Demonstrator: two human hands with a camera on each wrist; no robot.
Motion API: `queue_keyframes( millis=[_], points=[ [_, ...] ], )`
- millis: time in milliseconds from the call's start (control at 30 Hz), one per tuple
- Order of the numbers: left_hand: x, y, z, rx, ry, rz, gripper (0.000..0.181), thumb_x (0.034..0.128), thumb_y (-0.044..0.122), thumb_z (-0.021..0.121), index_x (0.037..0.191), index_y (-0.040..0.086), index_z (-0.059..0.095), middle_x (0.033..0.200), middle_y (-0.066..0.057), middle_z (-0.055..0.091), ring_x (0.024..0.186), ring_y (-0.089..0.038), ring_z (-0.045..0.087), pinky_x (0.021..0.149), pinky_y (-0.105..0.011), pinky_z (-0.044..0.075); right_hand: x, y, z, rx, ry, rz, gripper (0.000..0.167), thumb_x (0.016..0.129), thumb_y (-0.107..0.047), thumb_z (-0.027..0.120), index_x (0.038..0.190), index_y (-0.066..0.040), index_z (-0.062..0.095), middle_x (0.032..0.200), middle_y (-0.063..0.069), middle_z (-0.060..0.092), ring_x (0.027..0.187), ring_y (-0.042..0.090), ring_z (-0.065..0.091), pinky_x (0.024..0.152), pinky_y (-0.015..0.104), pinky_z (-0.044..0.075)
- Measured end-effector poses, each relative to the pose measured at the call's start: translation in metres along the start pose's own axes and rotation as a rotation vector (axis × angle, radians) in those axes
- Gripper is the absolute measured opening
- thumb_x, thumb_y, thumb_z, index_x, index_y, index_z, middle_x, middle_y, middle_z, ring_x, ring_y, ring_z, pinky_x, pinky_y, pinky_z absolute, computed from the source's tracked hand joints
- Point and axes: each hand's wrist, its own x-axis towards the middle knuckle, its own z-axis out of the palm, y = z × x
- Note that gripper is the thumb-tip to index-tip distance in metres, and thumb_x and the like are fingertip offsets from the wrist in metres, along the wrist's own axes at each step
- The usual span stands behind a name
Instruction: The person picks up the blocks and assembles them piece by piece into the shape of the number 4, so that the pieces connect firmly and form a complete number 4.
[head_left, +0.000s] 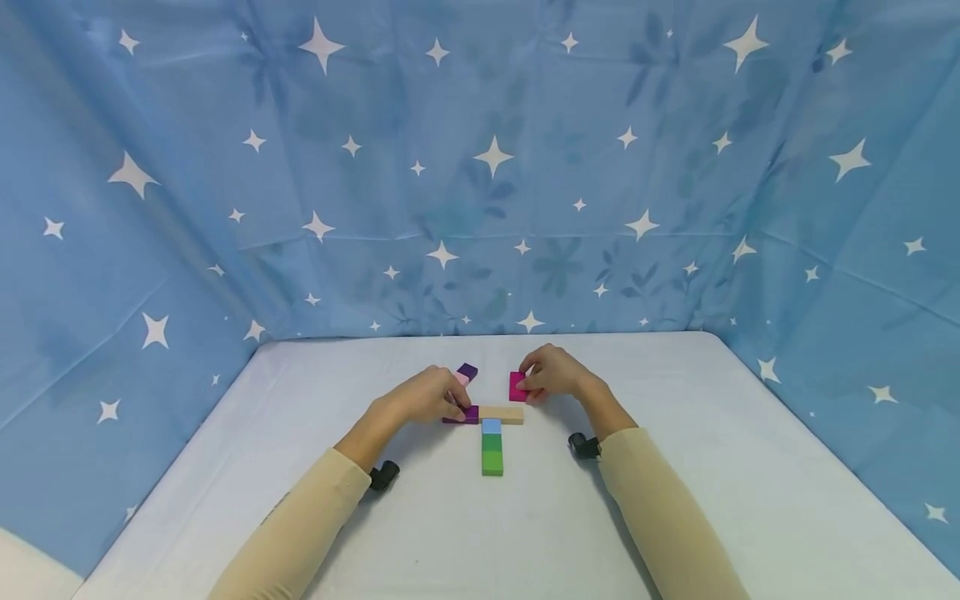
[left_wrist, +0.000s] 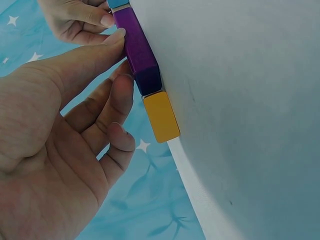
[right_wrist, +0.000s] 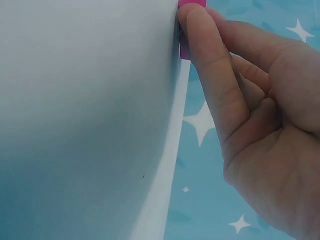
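Observation:
My left hand pinches a purple block between thumb and fingers; in the left wrist view the purple block has the thumb tip on its side. A yellow block sits at its near end there, hidden in the head view. A natural wood block adjoins the purple one on the right. My right hand holds a magenta block by its right side, just behind the wood block; only part of this magenta block shows past the fingers in the right wrist view.
Below the wood block runs a column of a light blue block, a dark green block and a light green block. Behind the left hand lie a pink block and a dark purple block. A starry blue curtain surrounds the white table.

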Motion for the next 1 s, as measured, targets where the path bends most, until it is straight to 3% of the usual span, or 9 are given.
queue_keyframes(
  millis=[267,600,1000],
  points=[
    [0.000,0.000,-0.001,0.008,0.010,-0.005,0.014,0.0900,0.011,0.082,0.103,0.015,0.084,0.094,0.006,0.077,0.085,-0.013,0.063,0.077,-0.028,0.055,0.001,-0.012,0.009,-0.060,0.006,-0.048,0.034,0.096,-0.009,0.074,0.125,0.008,0.068,0.081,0.009,0.076,0.065,0.017,0.074,0.066,0.031,0.062],
    [0.000,-0.001,-0.001,0.016,0.010,0.004,0.014,0.0907,0.013,0.081,0.104,0.016,0.084,0.096,0.006,0.077,0.088,-0.013,0.063,0.080,-0.030,0.056,0.004,-0.021,0.017,-0.149,0.021,-0.062,0.032,0.096,-0.013,0.075,0.124,0.002,0.072,0.086,0.007,0.076,0.066,0.015,0.070,0.066,0.028,0.059],
    [0.001,-0.002,-0.001,0.017,0.002,0.001,0.014,0.0913,0.013,0.081,0.104,0.017,0.084,0.095,0.007,0.076,0.089,-0.014,0.063,0.083,-0.031,0.055,0.007,-0.029,0.025,-0.136,-0.008,-0.043,0.031,0.095,-0.012,0.077,0.123,0.001,0.072,0.097,0.010,0.076,0.072,0.014,0.071,0.073,0.029,0.061]
  ],
)
